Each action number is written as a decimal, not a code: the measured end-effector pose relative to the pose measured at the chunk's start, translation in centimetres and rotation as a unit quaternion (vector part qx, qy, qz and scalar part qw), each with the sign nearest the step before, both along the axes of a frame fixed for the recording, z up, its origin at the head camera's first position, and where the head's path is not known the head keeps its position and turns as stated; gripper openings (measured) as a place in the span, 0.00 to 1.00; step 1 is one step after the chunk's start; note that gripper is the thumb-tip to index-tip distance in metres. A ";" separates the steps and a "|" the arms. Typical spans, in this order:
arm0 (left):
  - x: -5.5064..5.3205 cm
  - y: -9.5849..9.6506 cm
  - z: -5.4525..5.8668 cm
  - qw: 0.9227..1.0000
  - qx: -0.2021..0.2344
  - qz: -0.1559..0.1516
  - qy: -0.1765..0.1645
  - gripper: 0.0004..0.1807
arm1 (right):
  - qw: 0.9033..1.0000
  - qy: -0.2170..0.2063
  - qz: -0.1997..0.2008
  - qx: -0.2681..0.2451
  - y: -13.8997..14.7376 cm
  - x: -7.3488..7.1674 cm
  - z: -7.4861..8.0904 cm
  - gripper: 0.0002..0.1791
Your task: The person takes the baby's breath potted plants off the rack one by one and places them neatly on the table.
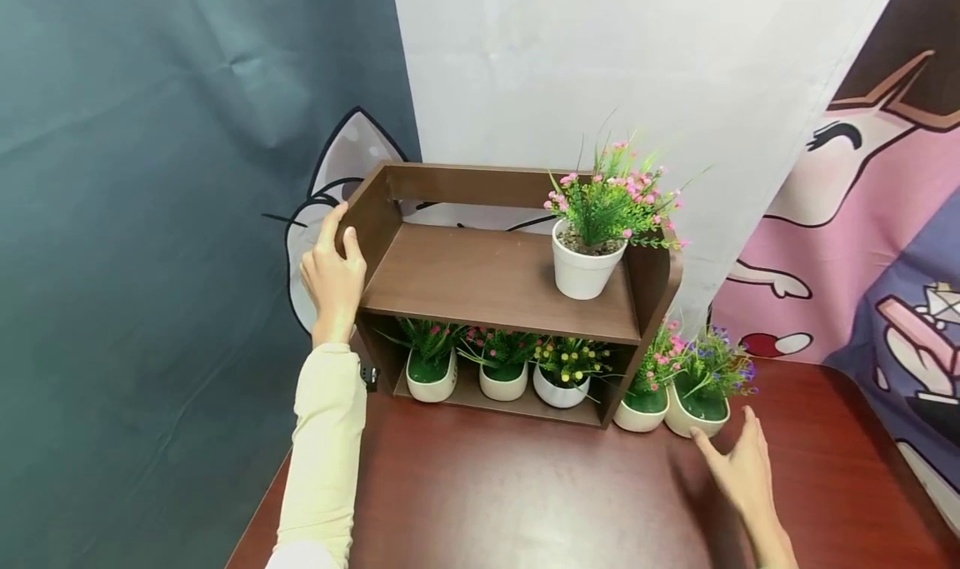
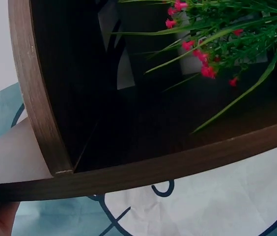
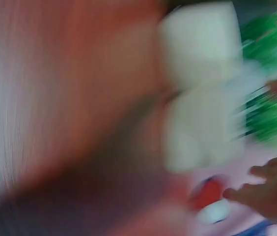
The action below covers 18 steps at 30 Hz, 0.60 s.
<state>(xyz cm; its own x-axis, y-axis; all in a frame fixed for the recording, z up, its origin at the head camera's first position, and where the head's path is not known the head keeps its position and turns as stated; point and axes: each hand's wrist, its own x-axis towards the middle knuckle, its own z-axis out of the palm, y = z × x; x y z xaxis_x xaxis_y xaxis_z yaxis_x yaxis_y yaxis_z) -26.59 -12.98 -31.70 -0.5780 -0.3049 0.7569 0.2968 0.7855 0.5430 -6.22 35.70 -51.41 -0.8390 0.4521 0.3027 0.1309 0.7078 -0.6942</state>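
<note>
A brown wooden two-tier shelf [image 1: 480,269] stands on the table. My left hand [image 1: 333,273] holds its left side panel, with thumb and fingers on opposite faces; the left wrist view shows fingertips on both sides of the wood. My right hand [image 1: 742,469] has its fingers spread in the air, just in front of a potted plant with purple flowers [image 1: 701,411], and holds nothing. Beside that pot, against the shelf's right side, is a pink-flowered potted plant [image 1: 642,415]. The right wrist view is blurred, showing the right hand [image 3: 271,191] near two pale pots.
A white pot with pink flowers [image 1: 585,269] stands on the upper tier at the right. On the lower tier sit three potted plants, the right one with yellow flowers [image 1: 562,386]. Printed cloth [image 1: 600,61] hangs behind the reddish-brown table [image 1: 525,494].
</note>
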 end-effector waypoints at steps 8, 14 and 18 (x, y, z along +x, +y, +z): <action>-0.3 -0.2 0.1 1.000 0.008 0.007 0.025 0.17 | 0.985 0.166 0.045 -0.011 -9.9 3.7 10.4 0.35; -0.1 -0.2 -0.4 1.000 0.010 0.004 0.020 0.17 | 0.936 0.257 0.229 -0.075 -16.6 2.7 16.1 0.35; -0.3 0.0 -0.4 0.999 0.018 0.007 0.030 0.17 | 0.940 0.249 0.219 -0.083 -18.5 -0.4 18.0 0.41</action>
<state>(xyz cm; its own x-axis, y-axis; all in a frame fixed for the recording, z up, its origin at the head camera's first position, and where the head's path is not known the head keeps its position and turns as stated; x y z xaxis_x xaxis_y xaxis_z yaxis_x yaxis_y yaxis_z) -26.90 -12.99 -32.11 -0.5283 -0.3398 0.7781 0.3190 0.7699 0.5528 -6.60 17.21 -33.41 -0.7284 0.1732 0.6629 -0.5181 0.4940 -0.6983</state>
